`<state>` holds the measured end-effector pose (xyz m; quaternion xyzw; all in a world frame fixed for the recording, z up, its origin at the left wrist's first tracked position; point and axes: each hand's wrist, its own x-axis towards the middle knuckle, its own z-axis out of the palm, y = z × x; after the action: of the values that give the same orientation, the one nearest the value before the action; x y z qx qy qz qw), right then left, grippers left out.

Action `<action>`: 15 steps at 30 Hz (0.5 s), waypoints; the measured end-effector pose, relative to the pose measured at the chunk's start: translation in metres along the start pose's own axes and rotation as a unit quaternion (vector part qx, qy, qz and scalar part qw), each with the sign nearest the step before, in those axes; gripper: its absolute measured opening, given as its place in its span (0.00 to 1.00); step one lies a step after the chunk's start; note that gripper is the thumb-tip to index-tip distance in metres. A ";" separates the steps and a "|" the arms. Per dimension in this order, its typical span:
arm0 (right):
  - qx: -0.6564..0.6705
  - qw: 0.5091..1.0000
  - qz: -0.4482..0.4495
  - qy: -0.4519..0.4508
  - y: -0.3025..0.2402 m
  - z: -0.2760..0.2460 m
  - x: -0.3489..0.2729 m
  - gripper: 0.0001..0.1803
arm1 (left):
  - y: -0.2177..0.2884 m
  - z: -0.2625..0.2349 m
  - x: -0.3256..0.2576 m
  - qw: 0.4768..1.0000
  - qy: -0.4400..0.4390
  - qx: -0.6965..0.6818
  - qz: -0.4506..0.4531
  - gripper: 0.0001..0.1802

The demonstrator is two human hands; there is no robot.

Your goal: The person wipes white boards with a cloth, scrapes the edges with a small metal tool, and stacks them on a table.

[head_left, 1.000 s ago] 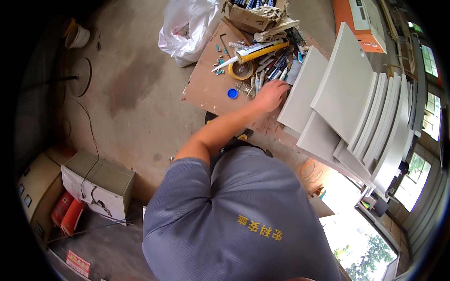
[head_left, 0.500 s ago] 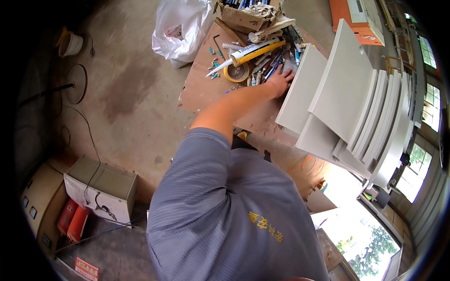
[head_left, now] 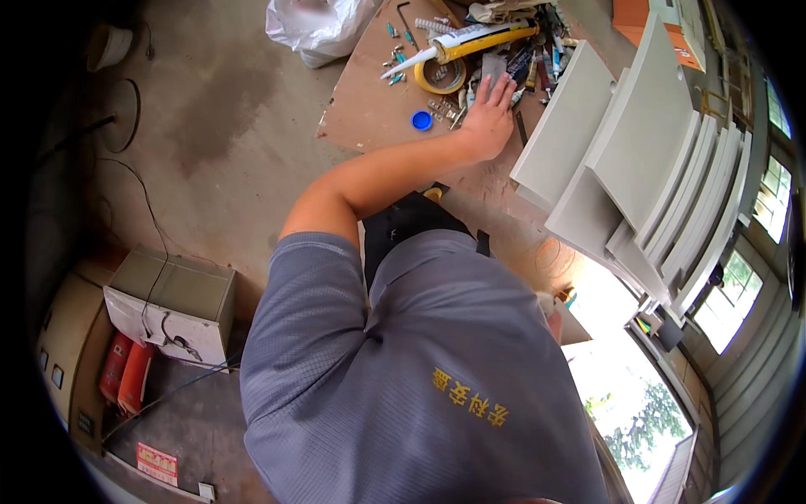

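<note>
My left hand (head_left: 489, 126) reaches over a brown board (head_left: 361, 101), fingers spread and pointing away from me. Its fingertips rest among small tubes and loose bits, with nothing visibly gripped. Just beyond them lies a caulking gun (head_left: 495, 42) with a yellow body and a long white nozzle. A roll of yellow tape (head_left: 426, 81) sits beside the gun. Left of my hand is a round blue cap (head_left: 421, 121). A bent hex key (head_left: 405, 21) and small metal fittings (head_left: 395, 60) lie farther left. My right hand (head_left: 554, 324) shows only as a sliver of skin beside my shirt; its fingers are hidden.
White panels (head_left: 646, 126) stand stacked on edge close to the right of my left hand. A white plastic bag (head_left: 319, 34) is at the board's far left. On the floor at lower left stand a grey metal box (head_left: 172, 290) and red cylinders (head_left: 134, 378).
My left hand has drawn back from beside the panels toward the left and nearer me, its fingers more spread. The blue cap now shows where my forearm was. The whole view has shifted.
</note>
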<state>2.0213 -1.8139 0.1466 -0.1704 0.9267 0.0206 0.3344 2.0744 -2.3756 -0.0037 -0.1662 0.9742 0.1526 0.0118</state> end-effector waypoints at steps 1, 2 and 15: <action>0.041 0.999 0.019 0.003 -0.023 -0.013 0.005 0.17 | 0.004 -0.001 -0.005 1.000 -0.007 -0.002 0.009 0.32; 0.085 0.996 0.038 0.009 -0.053 -0.026 0.008 0.17 | 0.010 0.007 -0.006 0.999 -0.015 -0.009 0.031 0.32; 0.136 0.987 0.060 -0.061 -0.187 -0.029 -0.023 0.18 | 0.053 0.118 -0.050 0.961 0.069 -0.062 0.259 0.31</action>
<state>2.0817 -1.9869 0.1980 -0.0660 0.9070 -0.0758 0.4090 2.1010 -2.2768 -0.0972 0.0817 0.9709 0.1987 -0.1056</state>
